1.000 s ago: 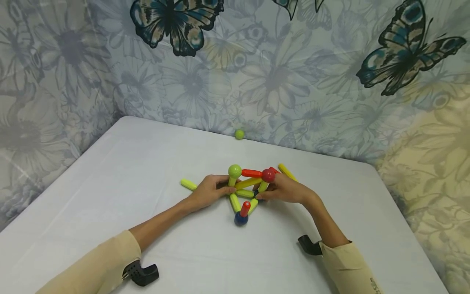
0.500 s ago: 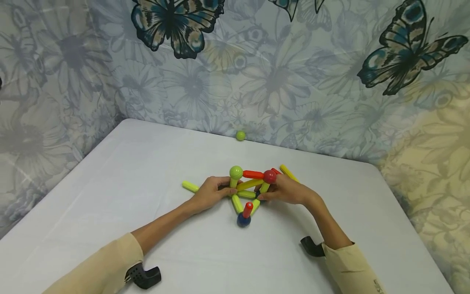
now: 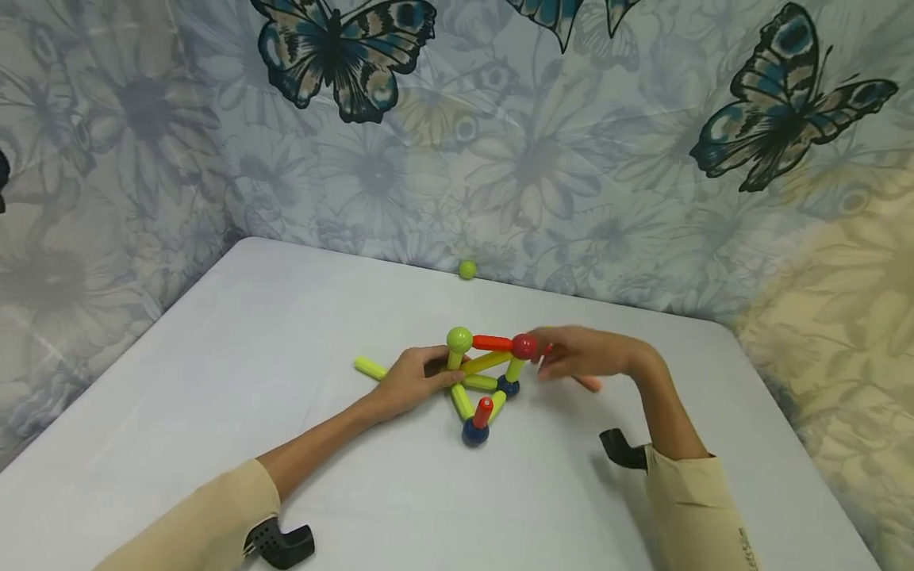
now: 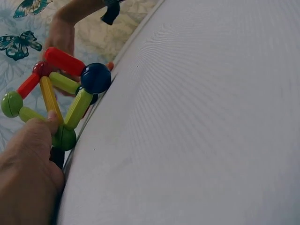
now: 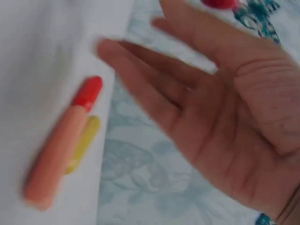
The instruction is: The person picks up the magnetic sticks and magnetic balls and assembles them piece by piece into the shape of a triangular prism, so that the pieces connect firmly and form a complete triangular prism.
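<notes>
A toy frame of coloured magnetic sticks and balls stands mid-table, with a yellow diagonal stick. Around its lower left corner my left hand grips it; in the left wrist view the thumb lies on the yellow stick, beside a green ball. A light green ball and a red ball top the uprights, joined by a red stick. Another red stick rises from the front navy ball. My right hand hovers just right of the red ball, fingers relaxed, holding nothing.
Under the right hand lie a loose orange stick, a red stick and a yellow stick. A light green stick is left of the frame. One green ball sits at the back edge, against the patterned backdrop.
My right hand has let go of the frame's right side and moved up and to the right, uncovering the rear navy ball. The left hand keeps its grip.
</notes>
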